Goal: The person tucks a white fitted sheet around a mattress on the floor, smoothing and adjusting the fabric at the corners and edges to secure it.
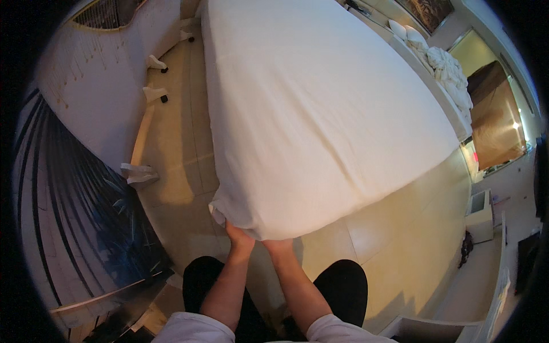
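A white bed sheet [300, 128] covers a bed in front of me, with soft creases running lengthwise over its top. At the near left corner of the bed, my left hand [238, 236] reaches under the sheet's bunched edge [218, 212]. Just to its right, my right hand [278, 244] goes beneath the hanging front edge of the same sheet. The fabric hides the fingers of both hands, so their grip does not show. Both forearms point forward between my knees.
White panels [98, 77] on feet with black casters line the left side. A second bed with a rumpled white duvet [448, 68] lies beyond on the right. A white cabinet [479, 216] stands near the right wall. Tiled floor [386, 231] surrounds the bed.
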`<state>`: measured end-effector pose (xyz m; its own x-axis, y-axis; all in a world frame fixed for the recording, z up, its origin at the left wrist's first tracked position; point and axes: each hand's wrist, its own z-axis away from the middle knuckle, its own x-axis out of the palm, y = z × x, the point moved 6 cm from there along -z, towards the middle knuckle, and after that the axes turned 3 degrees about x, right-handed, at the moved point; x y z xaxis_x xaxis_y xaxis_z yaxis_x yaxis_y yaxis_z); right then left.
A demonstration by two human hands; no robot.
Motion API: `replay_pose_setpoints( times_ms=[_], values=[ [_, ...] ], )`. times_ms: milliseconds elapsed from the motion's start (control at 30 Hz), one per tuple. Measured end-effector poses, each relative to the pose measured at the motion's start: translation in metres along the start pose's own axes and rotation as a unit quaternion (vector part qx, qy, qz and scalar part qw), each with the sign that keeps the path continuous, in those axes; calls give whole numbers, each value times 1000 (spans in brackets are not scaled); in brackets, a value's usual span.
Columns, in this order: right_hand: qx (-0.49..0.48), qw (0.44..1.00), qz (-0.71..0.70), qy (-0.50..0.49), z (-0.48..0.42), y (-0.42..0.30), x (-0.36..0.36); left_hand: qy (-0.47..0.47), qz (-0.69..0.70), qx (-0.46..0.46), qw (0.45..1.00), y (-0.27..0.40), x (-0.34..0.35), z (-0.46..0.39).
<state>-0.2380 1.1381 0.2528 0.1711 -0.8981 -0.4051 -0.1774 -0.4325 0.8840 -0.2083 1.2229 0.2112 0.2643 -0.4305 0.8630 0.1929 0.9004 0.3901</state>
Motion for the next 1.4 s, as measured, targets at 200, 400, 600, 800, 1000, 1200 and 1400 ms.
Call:
replay_pose_setpoints(
  times_ms=[200,400,600,800,1000,1200,1400],
  values=[
    [214,128,-968,-6,-1,-5,21,-3,-71,90,993,-16,-34,2],
    [222,-504,-834,-35,4,-34,30,36,-243,197,949,-19,-37,4],
    [203,-559,-802,-62,0,-21,22,76,-531,285,795,-4,-44,-1],
    [152,-568,-808,-25,2,6,17,86,-372,272,883,-6,-38,2],
    [177,-633,-744,-124,-5,7,22,87,-392,281,872,-10,-34,-1],
    [227,-626,-727,-166,2,-2,28,72,-406,336,847,-11,-3,12],
    [234,-572,-766,-177,17,-19,48,132,-426,289,847,-14,8,27]
  ],
)
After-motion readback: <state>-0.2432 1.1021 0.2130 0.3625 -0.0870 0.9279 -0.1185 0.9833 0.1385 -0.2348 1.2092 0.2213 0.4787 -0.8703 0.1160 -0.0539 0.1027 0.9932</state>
